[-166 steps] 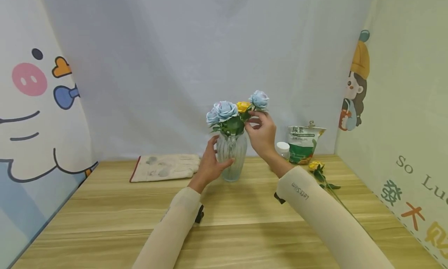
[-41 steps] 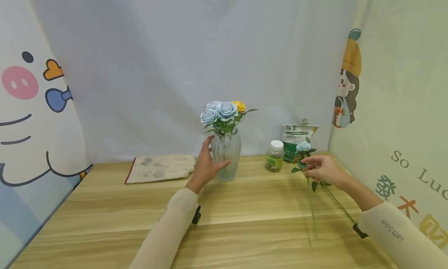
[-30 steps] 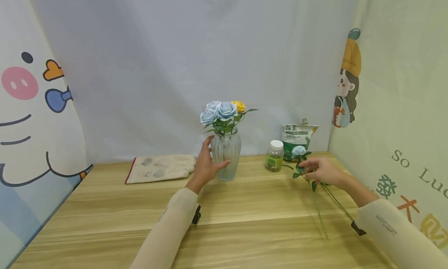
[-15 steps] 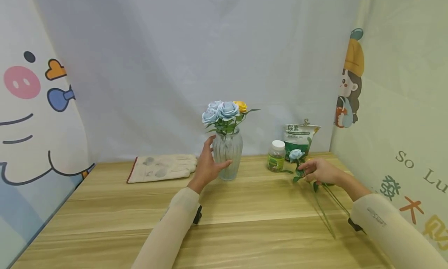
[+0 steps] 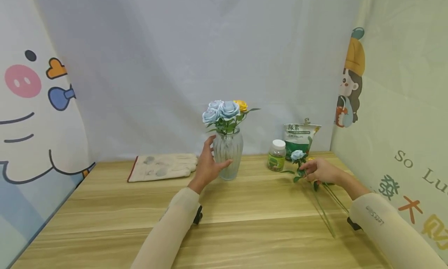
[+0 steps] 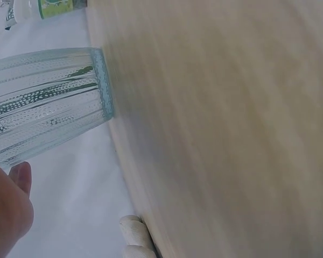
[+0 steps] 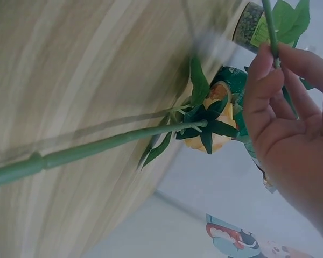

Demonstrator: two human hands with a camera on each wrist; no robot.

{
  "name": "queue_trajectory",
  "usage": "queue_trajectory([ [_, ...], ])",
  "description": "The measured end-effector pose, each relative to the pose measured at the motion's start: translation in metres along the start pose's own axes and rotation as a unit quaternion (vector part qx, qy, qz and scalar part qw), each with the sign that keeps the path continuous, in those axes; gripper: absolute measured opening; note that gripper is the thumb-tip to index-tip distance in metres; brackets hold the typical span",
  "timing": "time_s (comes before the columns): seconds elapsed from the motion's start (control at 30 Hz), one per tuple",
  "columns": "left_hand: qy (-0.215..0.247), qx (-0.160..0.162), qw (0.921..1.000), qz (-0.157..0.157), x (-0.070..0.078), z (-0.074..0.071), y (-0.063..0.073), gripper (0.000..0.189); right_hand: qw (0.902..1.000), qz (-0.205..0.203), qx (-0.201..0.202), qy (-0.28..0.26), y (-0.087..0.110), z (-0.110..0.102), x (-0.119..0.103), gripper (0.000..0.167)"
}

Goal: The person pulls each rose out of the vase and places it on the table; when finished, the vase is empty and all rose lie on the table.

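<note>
A ribbed clear glass vase (image 5: 228,154) stands upright on the table, holding several light-blue roses (image 5: 229,110) and one yellow rose (image 5: 240,105). My left hand (image 5: 207,168) grips the vase from the left, thumb in front and fingers behind; the left wrist view has its lower part (image 6: 48,102) lying sideways. Over the table's right side, my right hand (image 5: 323,171) pinches the stem (image 7: 272,32) of another blue rose (image 5: 298,155) between thumb and fingers. Its long stem slants down to the front right. Partly behind that hand lies a yellow rose (image 7: 207,124).
A jar with a white lid (image 5: 276,156) and a clipped green-and-white bag (image 5: 298,140) stand at the back right, close to the held rose. A pair of cream work gloves (image 5: 162,167) lies left of the vase. Cloth walls rise behind and at both sides.
My right hand has carried the blue rose from the vase to the table's right side, then lowered it slightly, the bloom shifting left. My left hand keeps its grip on the vase.
</note>
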State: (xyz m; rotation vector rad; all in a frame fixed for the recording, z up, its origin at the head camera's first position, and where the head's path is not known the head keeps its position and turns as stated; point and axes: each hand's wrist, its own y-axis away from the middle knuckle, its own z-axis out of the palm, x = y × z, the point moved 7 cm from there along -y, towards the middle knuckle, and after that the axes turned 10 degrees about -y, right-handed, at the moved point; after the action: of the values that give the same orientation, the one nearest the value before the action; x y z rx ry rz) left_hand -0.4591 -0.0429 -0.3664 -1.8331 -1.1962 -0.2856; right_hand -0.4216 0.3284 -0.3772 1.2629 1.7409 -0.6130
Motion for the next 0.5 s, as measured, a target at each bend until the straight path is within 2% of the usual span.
queue_trajectory([
  [0.23, 0.009, -0.007, 0.9999, 0.002, 0.002, -0.004, 0.006, 0.099, 0.9996, 0.001, -0.016, 0.025, -0.003, 0.002, 0.005, 0.041],
  [0.5, 0.005, -0.006, 0.9999, 0.013, 0.006, -0.014, 0.02, 0.1, 0.9995, 0.006, -0.03, 0.008, -0.005, 0.003, 0.01, 0.045],
])
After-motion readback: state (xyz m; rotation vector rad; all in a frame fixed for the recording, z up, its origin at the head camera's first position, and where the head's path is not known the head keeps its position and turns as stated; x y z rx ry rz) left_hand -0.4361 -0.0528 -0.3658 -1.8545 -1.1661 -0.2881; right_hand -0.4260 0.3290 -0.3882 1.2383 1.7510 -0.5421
